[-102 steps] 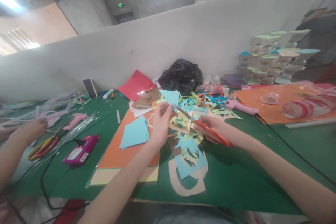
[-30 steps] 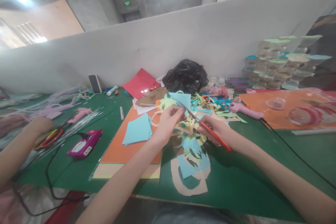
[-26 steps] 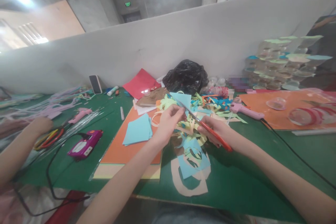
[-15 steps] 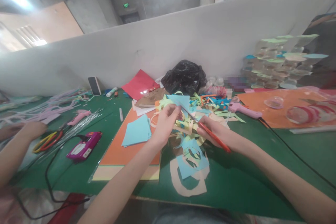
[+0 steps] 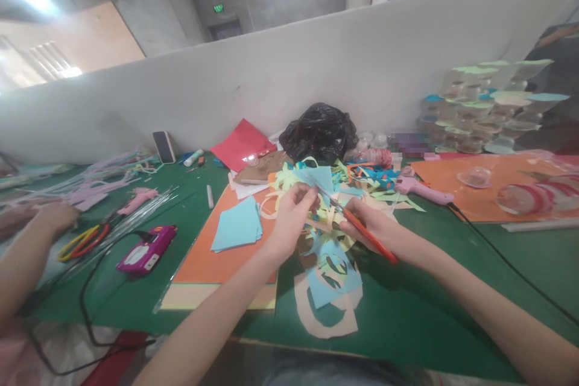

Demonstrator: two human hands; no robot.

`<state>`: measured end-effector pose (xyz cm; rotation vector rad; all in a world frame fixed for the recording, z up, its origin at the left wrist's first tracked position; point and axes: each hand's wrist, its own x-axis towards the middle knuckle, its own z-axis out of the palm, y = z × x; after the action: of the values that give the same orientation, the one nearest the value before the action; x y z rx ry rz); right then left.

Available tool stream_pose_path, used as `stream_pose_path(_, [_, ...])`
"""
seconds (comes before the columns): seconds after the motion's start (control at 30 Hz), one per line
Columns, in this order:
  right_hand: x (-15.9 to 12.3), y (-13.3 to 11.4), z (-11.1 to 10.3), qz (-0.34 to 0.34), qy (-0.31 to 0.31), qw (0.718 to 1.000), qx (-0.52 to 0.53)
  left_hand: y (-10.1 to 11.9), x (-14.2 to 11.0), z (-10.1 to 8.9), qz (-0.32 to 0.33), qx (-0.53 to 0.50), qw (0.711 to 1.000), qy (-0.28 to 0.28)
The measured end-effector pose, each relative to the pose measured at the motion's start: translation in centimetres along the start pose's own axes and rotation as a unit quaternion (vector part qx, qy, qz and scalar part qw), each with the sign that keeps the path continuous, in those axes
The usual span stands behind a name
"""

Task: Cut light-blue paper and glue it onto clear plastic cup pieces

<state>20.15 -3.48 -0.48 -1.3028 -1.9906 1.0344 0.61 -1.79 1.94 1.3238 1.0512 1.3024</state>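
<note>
My left hand [image 5: 292,217] pinches a light blue piece of paper [image 5: 314,176] and holds it up above the green table [image 5: 407,307]. My right hand [image 5: 375,229] grips red-handled scissors [image 5: 357,226], and their blades reach into the blue paper's lower edge. Below my hands lie cut blue and beige paper scraps [image 5: 328,289]. A pile of coloured paper strips [image 5: 362,184] sits just behind the hands.
A stack of blue squares [image 5: 237,226] lies on an orange sheet [image 5: 203,259]. A pink glue gun [image 5: 423,191] with its cord lies to the right, a magenta device [image 5: 145,251] to the left. Another person's hand [image 5: 54,217] rests at far left. A black bag [image 5: 319,131] stands behind.
The blue paper has turned a little in my left hand while the scissors stay in its edge. The other person's hand at the left shifted slightly.
</note>
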Motion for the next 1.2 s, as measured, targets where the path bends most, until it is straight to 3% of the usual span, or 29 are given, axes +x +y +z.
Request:
stream_pose_path(0.43, [0.2,0.5,0.0,0.008,-0.012,1.000,0.001,0.2,0.2,-0.3,0.009,0.018,1.000,0.015])
stream_pose_path(0.67, [-0.3,0.0,0.0,-0.008,-0.007,1.000,-0.006,0.0,-0.4,0.5,0.019,0.037,0.999,0.008])
stream_pose_path(0.93, [0.2,-0.2,0.6,0.026,0.002,1.000,0.015,-0.1,-0.6,0.5,0.012,0.026,0.999,0.033])
stream_pose_path(1.1, [-0.1,0.2,0.6,-0.035,0.010,0.999,0.014,0.3,-0.8,0.7,0.009,0.041,0.999,0.025])
stream_pose_path(1.2, [0.0,-0.2,0.2,-0.009,0.012,1.000,0.018,0.3,-1.1,0.9,0.003,0.055,0.998,0.022])
